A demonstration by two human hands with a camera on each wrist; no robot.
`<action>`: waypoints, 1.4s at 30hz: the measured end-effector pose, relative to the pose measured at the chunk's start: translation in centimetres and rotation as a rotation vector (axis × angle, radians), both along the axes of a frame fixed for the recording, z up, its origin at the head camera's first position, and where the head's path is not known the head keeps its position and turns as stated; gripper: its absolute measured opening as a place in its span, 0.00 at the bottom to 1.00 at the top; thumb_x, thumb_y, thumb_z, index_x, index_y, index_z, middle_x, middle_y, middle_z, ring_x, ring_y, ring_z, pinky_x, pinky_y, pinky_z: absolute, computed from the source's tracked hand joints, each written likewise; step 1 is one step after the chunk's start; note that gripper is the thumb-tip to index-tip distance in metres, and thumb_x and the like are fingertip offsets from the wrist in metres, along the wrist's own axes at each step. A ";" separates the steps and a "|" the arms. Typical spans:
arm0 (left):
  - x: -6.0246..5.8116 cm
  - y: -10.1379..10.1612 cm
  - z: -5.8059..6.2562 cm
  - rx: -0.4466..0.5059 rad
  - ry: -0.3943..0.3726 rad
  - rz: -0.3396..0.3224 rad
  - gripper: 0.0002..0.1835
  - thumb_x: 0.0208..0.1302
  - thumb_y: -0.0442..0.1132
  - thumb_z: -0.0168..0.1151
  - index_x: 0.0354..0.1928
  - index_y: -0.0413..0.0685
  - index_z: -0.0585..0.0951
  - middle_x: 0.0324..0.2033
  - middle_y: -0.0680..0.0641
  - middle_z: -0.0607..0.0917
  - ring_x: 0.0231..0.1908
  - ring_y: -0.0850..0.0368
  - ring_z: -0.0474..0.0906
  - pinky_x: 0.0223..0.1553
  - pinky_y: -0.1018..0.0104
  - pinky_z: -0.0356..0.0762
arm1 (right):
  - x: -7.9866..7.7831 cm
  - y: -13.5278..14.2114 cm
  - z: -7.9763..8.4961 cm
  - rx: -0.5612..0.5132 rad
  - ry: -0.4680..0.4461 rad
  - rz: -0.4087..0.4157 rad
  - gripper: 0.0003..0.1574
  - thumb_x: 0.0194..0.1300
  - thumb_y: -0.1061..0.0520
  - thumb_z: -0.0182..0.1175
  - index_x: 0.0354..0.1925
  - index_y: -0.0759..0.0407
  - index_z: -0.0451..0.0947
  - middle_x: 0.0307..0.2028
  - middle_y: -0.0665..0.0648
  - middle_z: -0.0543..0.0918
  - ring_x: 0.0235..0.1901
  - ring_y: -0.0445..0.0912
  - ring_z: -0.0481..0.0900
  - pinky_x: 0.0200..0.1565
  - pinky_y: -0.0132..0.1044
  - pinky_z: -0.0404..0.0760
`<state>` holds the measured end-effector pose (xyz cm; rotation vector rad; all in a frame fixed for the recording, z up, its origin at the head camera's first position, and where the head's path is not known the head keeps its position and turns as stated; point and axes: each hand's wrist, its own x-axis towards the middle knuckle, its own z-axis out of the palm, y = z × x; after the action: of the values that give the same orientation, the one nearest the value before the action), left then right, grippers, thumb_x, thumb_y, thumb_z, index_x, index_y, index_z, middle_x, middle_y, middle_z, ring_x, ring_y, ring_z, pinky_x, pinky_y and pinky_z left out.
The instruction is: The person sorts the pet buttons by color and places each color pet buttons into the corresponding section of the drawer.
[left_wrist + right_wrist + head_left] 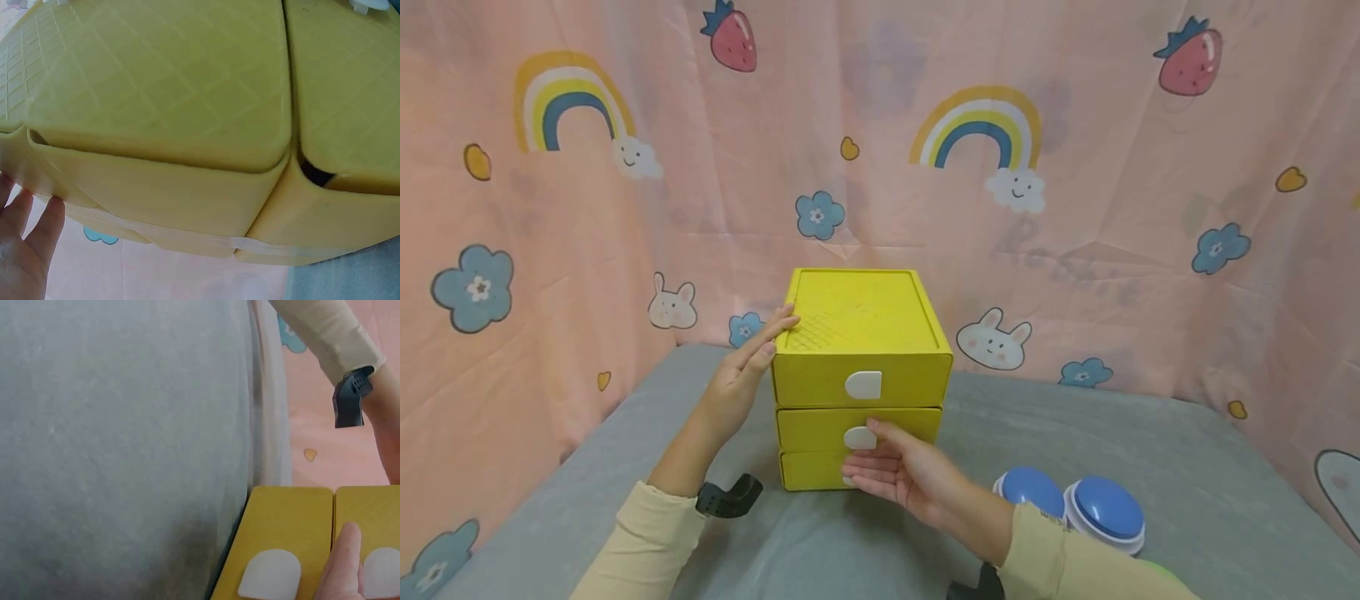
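A yellow three-drawer box (861, 308) with white rounded handles stands on the grey cloth. My left hand (741, 379) rests against its left side, with straight fingertips over the top edge. In the left wrist view those fingers (47, 228) touch the box's side. In front of the drawers is my right hand (917, 475), its thumb at the middle drawer's handle (860, 437) and its extended fingers below, overlapping the bottom drawer. The right wrist view shows a finger (344, 559) between the lower handle (272, 575) and the middle one.
Two blue dome-topped round buttons (1028, 490) with white bases sit to the right, close to my right forearm. A bit of something green (1161, 571) shows beside the right sleeve. Behind the grey-covered table (1060, 425) hangs a pink printed curtain (880, 67).
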<state>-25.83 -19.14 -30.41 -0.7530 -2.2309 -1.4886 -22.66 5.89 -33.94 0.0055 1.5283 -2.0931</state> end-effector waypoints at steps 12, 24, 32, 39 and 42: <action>-0.1 -0.1 -0.1 0.004 -0.012 -0.006 0.24 0.80 0.44 0.36 0.73 0.52 0.66 0.78 0.55 0.57 0.79 0.54 0.44 0.76 0.36 0.43 | 3.0 1.1 -0.7 0.014 0.031 0.064 0.41 0.72 0.40 0.56 0.62 0.75 0.68 0.48 0.64 0.87 0.45 0.49 0.88 0.54 0.41 0.85; -0.1 -0.1 -0.1 -0.006 -0.010 -0.003 0.24 0.80 0.45 0.36 0.73 0.53 0.66 0.78 0.56 0.56 0.79 0.54 0.44 0.76 0.36 0.43 | 5.8 1.5 -1.1 0.011 -0.035 0.075 0.42 0.71 0.39 0.57 0.59 0.77 0.70 0.46 0.63 0.88 0.46 0.49 0.88 0.55 0.42 0.84; -0.2 -0.2 -0.1 -0.013 -0.013 0.001 0.25 0.81 0.47 0.35 0.74 0.54 0.66 0.78 0.56 0.56 0.79 0.55 0.44 0.76 0.36 0.43 | 7.0 1.8 -1.4 0.031 -0.079 0.091 0.42 0.72 0.39 0.55 0.59 0.79 0.70 0.44 0.62 0.88 0.45 0.49 0.88 0.55 0.42 0.84; -0.2 -0.2 -0.1 -0.014 -0.014 -0.007 0.25 0.81 0.47 0.35 0.74 0.54 0.65 0.78 0.55 0.56 0.79 0.54 0.43 0.76 0.35 0.43 | 7.6 2.1 -1.5 0.057 -0.133 0.098 0.42 0.72 0.39 0.56 0.60 0.77 0.71 0.47 0.65 0.88 0.46 0.49 0.88 0.54 0.41 0.84; -0.2 -0.2 -0.1 -0.014 -0.013 -0.010 0.25 0.81 0.46 0.35 0.74 0.54 0.65 0.78 0.55 0.55 0.79 0.54 0.43 0.76 0.35 0.43 | 8.1 2.2 -1.7 0.084 -0.119 0.112 0.42 0.71 0.38 0.56 0.58 0.77 0.73 0.47 0.66 0.88 0.47 0.51 0.88 0.54 0.42 0.84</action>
<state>-26.08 -19.30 -30.51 -0.7622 -2.2531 -1.4880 -14.60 8.05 -35.66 0.0722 1.5087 -1.9063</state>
